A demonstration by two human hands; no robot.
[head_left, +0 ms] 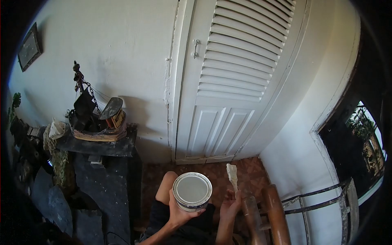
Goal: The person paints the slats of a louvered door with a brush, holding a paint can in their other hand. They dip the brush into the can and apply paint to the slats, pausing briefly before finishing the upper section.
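Note:
My left hand [179, 212] grips a round metal paint can [192, 190] from below and the side; the can holds white paint and sits level in front of my knee. My right hand [230, 204] holds a paintbrush [232, 174] by its handle, bristles pointing up and coated in white paint. The brush is just right of the can, not touching it. Ahead stands a white louvred door [228, 81] with a small metal handle [196, 48].
A dark side table [102, 147] at the left carries a model boat in a basket [96, 122]. Dark clutter fills the lower left corner. Wooden rails [274, 212] and a metal frame [318, 196] stand at the right by a window opening [359, 139]. The floor is brown tile [253, 167].

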